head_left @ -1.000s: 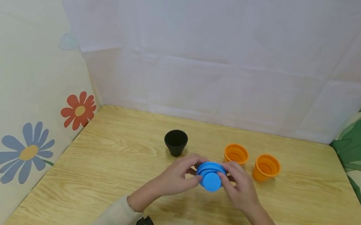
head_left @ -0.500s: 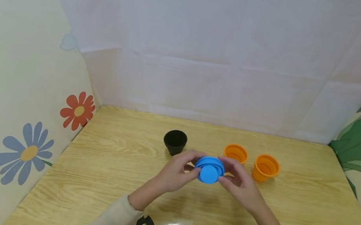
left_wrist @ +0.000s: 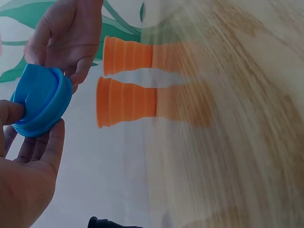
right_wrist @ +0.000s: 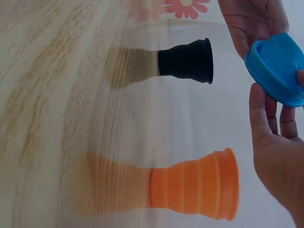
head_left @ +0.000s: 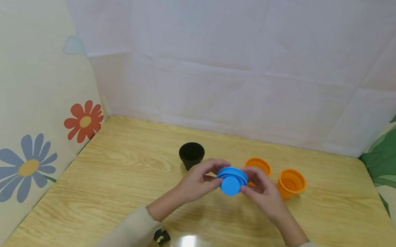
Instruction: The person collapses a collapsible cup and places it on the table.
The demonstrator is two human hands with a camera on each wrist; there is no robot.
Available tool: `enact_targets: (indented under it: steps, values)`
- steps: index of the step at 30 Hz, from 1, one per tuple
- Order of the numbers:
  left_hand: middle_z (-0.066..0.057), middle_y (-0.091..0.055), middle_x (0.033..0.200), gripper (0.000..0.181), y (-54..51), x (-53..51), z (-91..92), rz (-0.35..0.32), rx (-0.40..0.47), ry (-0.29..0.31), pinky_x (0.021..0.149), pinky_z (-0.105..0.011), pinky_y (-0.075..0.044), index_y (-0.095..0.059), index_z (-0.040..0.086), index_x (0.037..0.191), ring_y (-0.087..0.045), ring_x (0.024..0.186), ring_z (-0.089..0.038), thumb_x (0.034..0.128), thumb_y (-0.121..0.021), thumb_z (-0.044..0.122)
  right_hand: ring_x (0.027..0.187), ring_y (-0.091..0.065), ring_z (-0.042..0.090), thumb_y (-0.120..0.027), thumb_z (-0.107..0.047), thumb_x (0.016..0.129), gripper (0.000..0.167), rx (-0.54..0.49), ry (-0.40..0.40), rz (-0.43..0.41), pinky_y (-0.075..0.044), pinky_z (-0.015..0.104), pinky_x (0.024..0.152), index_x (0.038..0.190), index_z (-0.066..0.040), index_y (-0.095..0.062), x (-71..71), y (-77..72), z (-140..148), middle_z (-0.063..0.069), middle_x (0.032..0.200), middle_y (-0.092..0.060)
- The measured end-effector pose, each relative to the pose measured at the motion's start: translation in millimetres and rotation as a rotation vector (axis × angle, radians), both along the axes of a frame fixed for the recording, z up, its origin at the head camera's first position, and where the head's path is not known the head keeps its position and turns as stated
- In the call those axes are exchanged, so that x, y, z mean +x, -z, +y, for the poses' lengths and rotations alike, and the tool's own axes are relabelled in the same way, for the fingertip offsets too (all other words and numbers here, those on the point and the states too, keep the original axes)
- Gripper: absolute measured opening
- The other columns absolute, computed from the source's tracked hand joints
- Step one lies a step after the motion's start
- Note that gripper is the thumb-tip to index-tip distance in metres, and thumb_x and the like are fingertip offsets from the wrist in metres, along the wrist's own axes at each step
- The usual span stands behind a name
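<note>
You seem to be reshaping the blue cup (head_left: 231,186), part-collapsed above the surface (head_left: 115,171), base towards you; the next move likely calls for even thumb pressure. Your grip is only partly closed: left hand (head_left: 194,184) and right hand (head_left: 267,200) each pinch it, thumbs base-side, fingers rim-side (the orange cups (head_left: 291,183) and black cup (head_left: 191,153) stand beyond)

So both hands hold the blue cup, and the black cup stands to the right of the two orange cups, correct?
Not quite: the black cup stands to the left of the two orange cups, as the head view shows. The left hand and right hand do both hold the blue cup.
</note>
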State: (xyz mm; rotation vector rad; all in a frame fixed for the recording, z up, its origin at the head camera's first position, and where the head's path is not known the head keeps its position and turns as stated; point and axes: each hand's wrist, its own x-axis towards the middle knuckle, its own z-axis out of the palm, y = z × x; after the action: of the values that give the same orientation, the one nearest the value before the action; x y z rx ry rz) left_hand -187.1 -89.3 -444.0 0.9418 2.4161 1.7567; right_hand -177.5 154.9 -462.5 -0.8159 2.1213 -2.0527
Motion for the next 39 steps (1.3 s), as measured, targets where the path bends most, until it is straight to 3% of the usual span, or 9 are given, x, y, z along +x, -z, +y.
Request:
enact_targets:
  steps: [5,11,22,25,29,33,39]
  values:
    - [-0.016,-0.061,0.128,0.038,4.0,-4.3,0.3,0.001,-0.007,-0.001,0.086,-0.029,-0.06,-0.058,0.003,0.136,-0.061,0.11,-0.029,0.0985,-0.064,0.004,0.106,-0.056,0.015,-0.062,0.0,0.099,0.038,-0.003,0.016,-0.009,-0.054,0.023,0.092,0.134,0.006,-0.048,-4.7,3.3,-2,0.004,0.117,-0.059]
    - [-0.013,-0.061,0.122,0.036,6.7,-6.5,1.4,-0.002,0.01,-0.043,0.082,-0.029,-0.06,-0.062,0.006,0.132,-0.063,0.104,-0.027,0.0964,-0.067,0.003,0.109,-0.058,0.015,-0.063,-0.001,0.099,0.039,0.012,0.058,-0.034,-0.055,0.023,0.091,0.135,0.005,-0.049,-6.5,3.5,-5,0.008,0.121,-0.059]
    - [-0.012,-0.062,0.108,0.036,11.2,-7.9,9.3,0.043,0.068,-0.157,0.076,-0.027,-0.062,-0.066,0.006,0.126,-0.063,0.093,-0.023,0.0911,-0.07,-0.003,0.104,-0.058,0.023,-0.063,-0.003,0.099,0.036,0.061,0.224,-0.054,-0.058,0.025,0.083,0.134,-0.001,-0.056,-8.8,7.3,-17,0.017,0.121,-0.059]
    - [-0.013,-0.062,0.108,0.036,11.1,-8.5,11.9,0.067,0.098,-0.189,0.077,-0.027,-0.062,-0.067,0.005,0.125,-0.063,0.093,-0.025,0.0901,-0.07,-0.005,0.109,-0.057,0.025,-0.062,-0.007,0.101,0.038,0.06,0.21,-0.087,-0.057,0.024,0.086,0.138,-0.003,-0.054,-10.4,6.6,-17,0.019,0.126,-0.058]
    - [-0.015,-0.062,0.109,0.034,10.4,-10.7,14.5,0.071,0.126,-0.214,0.077,-0.028,-0.062,-0.067,0.004,0.125,-0.062,0.094,-0.023,0.0918,-0.07,-0.003,0.114,-0.057,0.023,-0.061,-0.01,0.102,0.048,0.002,0.114,-0.137,-0.057,0.026,0.091,0.147,-0.005,-0.047,-12.0,5.0,-14,0.02,0.133,-0.054]
    - [-0.018,-0.062,0.112,0.036,11.6,-13.5,13.8,0.033,0.136,-0.188,0.08,-0.027,-0.061,-0.065,0.002,0.13,-0.061,0.098,-0.02,0.0942,-0.068,-0.001,0.109,-0.06,0.017,-0.061,-0.004,0.1,0.053,-0.054,0.056,-0.126,-0.058,0.028,0.09,0.149,0.0,-0.041,-13.4,4.8,-13,0.017,0.127,-0.054]
    - [-0.019,-0.056,0.127,0.05,7.4,-16.4,11.8,-0.066,0.111,-0.053,0.085,-0.029,-0.06,-0.053,0.003,0.144,-0.06,0.105,-0.025,0.0961,-0.067,0.001,0.107,-0.059,0.013,-0.058,0.004,0.099,0.051,-0.059,0.147,-0.11,-0.057,0.023,0.088,0.148,0.0,-0.044,-17.2,5.2,-12,0.014,0.129,-0.054]
